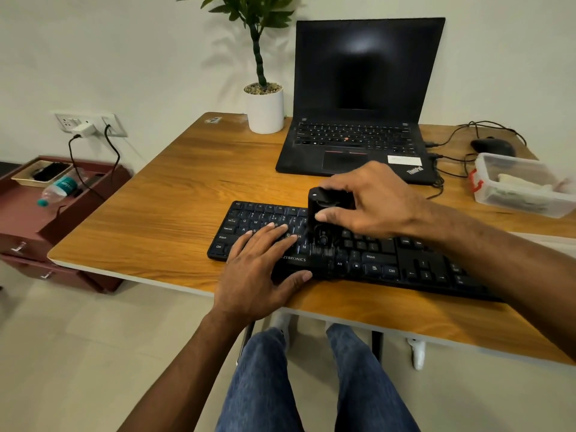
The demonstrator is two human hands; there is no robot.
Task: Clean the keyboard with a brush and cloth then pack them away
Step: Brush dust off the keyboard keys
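Black keyboard (358, 254) lower centre of table (156, 213) | left hand (258, 266) flat, fingers straight, pinning it steady | right hand (371, 201) fingers curled round brush (321, 219), bristles down on middle keys | cloth likely in clear box (523, 188), right edge.

Both forearms are bare from the lower frame edges up to the wrists, with no sleeve, watch, band or ring showing on either one. The left hand (261, 269) and the right hand (371, 204) are ungloved, their nails short and plain. At the bottom centre of the frame, the legs wear blue denim jeans (311, 385), mid-wash with slight fading along the thighs. Above the knees, under the worktop edge, pale grey-white footwear (280, 322) shows, partly hidden, too dim to tell whether shoe or sock.
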